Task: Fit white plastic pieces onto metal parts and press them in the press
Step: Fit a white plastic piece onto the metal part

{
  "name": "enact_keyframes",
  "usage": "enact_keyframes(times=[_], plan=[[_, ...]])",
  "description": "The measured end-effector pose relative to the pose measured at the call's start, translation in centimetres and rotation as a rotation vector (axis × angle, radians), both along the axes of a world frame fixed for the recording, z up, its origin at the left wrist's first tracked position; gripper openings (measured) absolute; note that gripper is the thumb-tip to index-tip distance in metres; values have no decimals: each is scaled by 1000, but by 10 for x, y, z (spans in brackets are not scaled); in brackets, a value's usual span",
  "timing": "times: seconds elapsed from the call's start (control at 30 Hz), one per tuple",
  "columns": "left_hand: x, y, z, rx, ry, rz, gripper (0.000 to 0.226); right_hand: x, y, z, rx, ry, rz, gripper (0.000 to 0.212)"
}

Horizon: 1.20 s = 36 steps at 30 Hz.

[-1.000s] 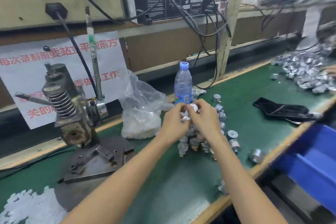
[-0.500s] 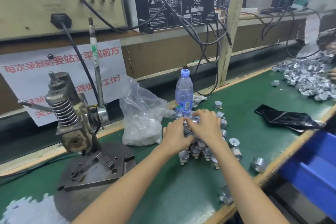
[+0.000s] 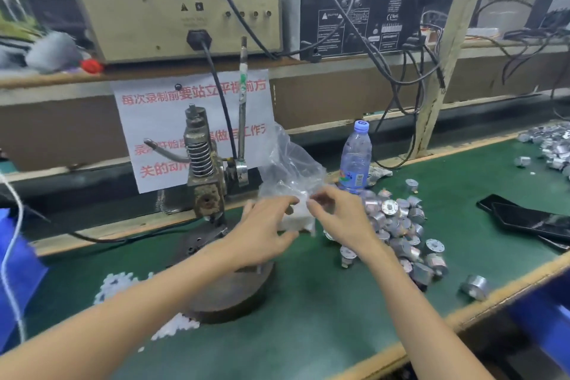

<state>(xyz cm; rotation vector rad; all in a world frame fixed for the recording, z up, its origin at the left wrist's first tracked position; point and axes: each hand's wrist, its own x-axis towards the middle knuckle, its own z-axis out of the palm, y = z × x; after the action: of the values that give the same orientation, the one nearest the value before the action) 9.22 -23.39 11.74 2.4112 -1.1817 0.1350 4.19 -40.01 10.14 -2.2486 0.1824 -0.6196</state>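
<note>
Starting from the near edge, the green bench [image 3: 308, 336] is seen to carry a scatter of white plastic pieces [image 3: 174, 328] beside the round base of the press [image 3: 206, 188], whose bed is partly hidden by the left forearm. Just beyond, the left hand [image 3: 265, 228] is held with fingers spread and relaxed, gripping nothing, against the near side of a clear plastic bag [image 3: 293, 170] in which more white pieces are heaped. The right hand [image 3: 342, 219] is set at the bag's mouth with thumb and forefinger drawn close; whether a piece or only the film is pinched cannot be told through the blur. The metal parts [image 3: 398, 225] are piled just beside that hand. The fetching of a white piece is judged to be the step in hand. Next, a piece would have to be drawn out, a metal part taken from the pile, the two fitted together and set under the ram, and the lever [image 3: 242, 120] behind reached. Open mat is left between press and pile. A stray part [image 3: 473, 287] near the front lip could be swept off by the right forearm, and the water bottle [image 3: 354, 160] behind the bag could be tipped. The phone [image 3: 530, 220] lies well apart.
</note>
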Motion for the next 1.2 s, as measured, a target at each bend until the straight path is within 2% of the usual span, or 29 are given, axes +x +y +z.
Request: enact_keyframes(times=[0.17,0.23,0.3,0.33,0.4,0.53,0.77,0.97,1.1,1.2], plan=[[-12,59,19,-39,8,-5,43,11,74,3,-108,8,290,15],[-19,83,23,-51,-20,65,41,15,99,7,-134,-27,332,7],[-23,112,29,-70,-38,128,42,17,125,12,-134,-78,356,22],[-25,128,33,-82,-48,154,42,18,139,15,-133,-91,379,20],[-31,162,41,-115,-66,215,42,19,172,22,-133,-113,460,5],[-44,232,53,-156,-108,356,42,24,244,39,-128,-164,622,12],[-56,351,54,-151,-98,700,37,51,370,61,-254,-89,818,20],[-36,418,39,-66,-40,934,30,87,442,60,-422,-41,868,25],[-7,447,28,50,-14,1008,35,117,473,54,-518,10,844,32],[27,458,18,95,28,1040,31,143,491,48,-659,64,777,30]])
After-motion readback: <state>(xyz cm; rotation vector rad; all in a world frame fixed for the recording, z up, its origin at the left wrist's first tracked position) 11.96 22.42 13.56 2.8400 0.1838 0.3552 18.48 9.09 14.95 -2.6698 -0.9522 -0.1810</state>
